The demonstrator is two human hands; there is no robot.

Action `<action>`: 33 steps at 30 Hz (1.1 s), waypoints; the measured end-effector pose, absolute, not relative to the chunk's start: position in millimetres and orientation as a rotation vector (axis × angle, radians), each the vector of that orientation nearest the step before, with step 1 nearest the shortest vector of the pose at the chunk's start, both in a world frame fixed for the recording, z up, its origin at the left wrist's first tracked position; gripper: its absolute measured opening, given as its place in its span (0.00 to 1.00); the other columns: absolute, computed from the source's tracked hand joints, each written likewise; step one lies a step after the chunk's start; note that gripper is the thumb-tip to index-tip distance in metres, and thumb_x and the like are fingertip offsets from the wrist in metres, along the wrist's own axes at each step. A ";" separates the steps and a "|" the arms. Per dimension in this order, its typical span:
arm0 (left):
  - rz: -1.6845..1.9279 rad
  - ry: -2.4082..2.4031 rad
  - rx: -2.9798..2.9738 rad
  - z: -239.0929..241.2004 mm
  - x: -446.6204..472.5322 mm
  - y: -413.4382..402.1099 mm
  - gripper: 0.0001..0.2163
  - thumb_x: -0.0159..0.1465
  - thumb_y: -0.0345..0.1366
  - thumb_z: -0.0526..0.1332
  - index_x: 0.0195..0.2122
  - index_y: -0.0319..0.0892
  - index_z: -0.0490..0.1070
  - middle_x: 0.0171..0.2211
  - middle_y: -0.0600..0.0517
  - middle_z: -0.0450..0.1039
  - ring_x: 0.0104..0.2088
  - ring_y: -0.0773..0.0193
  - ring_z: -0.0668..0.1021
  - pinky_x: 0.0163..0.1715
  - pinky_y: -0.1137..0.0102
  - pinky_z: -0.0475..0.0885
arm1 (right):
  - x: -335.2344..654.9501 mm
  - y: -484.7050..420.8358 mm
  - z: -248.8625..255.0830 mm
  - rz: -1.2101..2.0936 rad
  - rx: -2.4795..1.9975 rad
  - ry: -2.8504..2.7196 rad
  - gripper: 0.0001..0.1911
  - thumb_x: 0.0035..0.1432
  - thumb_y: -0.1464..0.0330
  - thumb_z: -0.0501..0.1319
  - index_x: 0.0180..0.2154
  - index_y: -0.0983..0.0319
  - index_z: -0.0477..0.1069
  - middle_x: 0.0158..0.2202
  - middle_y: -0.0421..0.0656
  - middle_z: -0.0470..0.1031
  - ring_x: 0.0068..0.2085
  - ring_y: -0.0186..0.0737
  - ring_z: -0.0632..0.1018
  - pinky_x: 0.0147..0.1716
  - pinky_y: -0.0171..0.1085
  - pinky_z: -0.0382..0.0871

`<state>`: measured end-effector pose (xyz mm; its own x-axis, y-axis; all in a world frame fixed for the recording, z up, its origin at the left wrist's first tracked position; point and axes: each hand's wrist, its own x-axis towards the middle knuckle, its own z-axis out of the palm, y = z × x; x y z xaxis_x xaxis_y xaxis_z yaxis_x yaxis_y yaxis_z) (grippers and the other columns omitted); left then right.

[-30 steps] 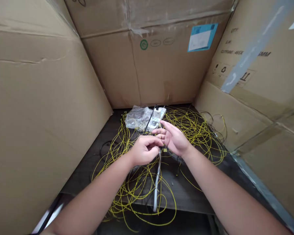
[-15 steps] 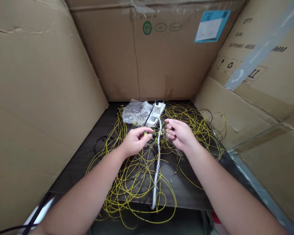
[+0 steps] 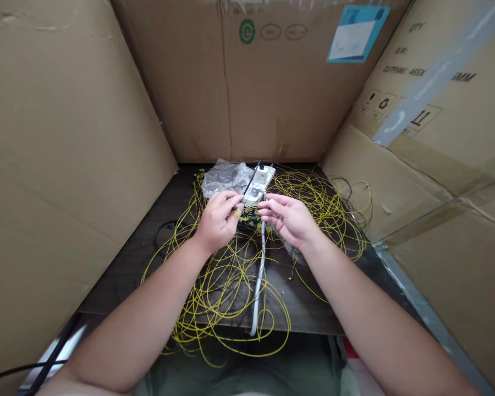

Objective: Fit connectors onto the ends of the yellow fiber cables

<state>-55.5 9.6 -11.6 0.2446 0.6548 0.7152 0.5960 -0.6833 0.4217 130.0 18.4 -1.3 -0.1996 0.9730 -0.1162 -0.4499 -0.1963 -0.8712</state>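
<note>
Left hand [image 3: 218, 220] pinching small yellow-tipped connector end [image 3: 236, 211]; right hand [image 3: 289, 218] half-open, fingers loosely on thin yellow fibre cable tangle [image 3: 231, 286] spread under both. Looks early: most strands unsorted, white power strip [image 3: 259, 186] just beyond.

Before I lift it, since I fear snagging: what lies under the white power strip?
The white power strip rests on the dark table, beside a clear plastic bag, with yellow wires around it. Anything beneath it is covered.
</note>
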 end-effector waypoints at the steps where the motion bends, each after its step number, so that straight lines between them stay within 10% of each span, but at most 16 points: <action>1: 1.394 1.188 2.508 -11.6 -54.4 8.4 0.13 0.61 0.31 0.53 0.47 0.40 0.69 0.42 0.46 0.71 0.43 0.60 0.71 0.45 0.63 0.66 | 124.9 15.9 -2.9 1.635 -0.884 -0.883 0.07 0.53 0.74 0.59 0.37 0.64 0.66 0.32 0.46 0.75 0.29 0.34 0.76 0.27 0.32 0.73; 12: 1.006 1.463 2.826 -1.8 -39.3 -8.6 0.15 0.58 0.29 0.56 0.46 0.49 0.70 0.45 0.48 0.72 0.49 0.52 0.67 0.54 0.43 0.41 | 95.1 2.7 -13.3 1.519 -0.898 -0.897 0.12 0.51 0.64 0.61 0.38 0.63 0.69 0.33 0.42 0.74 0.32 0.33 0.74 0.30 0.32 0.70; 22: 1.375 1.131 2.561 -13.8 -46.8 0.6 0.13 0.58 0.26 0.53 0.40 0.41 0.73 0.22 0.53 0.68 0.26 0.66 0.69 0.33 0.68 0.65 | 101.9 -2.3 -8.5 1.658 -0.778 -1.140 0.19 0.52 0.55 0.60 0.34 0.64 0.72 0.25 0.42 0.73 0.25 0.34 0.73 0.24 0.34 0.69; 28: 1.394 1.106 2.172 -9.7 -40.2 -4.5 0.10 0.61 0.31 0.55 0.27 0.37 0.74 0.25 0.50 0.73 0.26 0.69 0.73 0.28 0.74 0.68 | 108.9 -0.5 -9.5 1.545 -0.719 -1.195 0.15 0.47 0.64 0.65 0.37 0.65 0.73 0.27 0.43 0.74 0.26 0.33 0.74 0.26 0.35 0.71; 33: 1.307 1.154 2.096 -18.3 -39.3 0.9 0.09 0.60 0.31 0.55 0.35 0.37 0.75 0.32 0.49 0.77 0.31 0.66 0.77 0.32 0.73 0.71 | 107.9 2.0 -9.7 1.312 -0.909 -1.339 0.14 0.48 0.65 0.64 0.35 0.68 0.74 0.25 0.43 0.74 0.22 0.31 0.73 0.24 0.34 0.70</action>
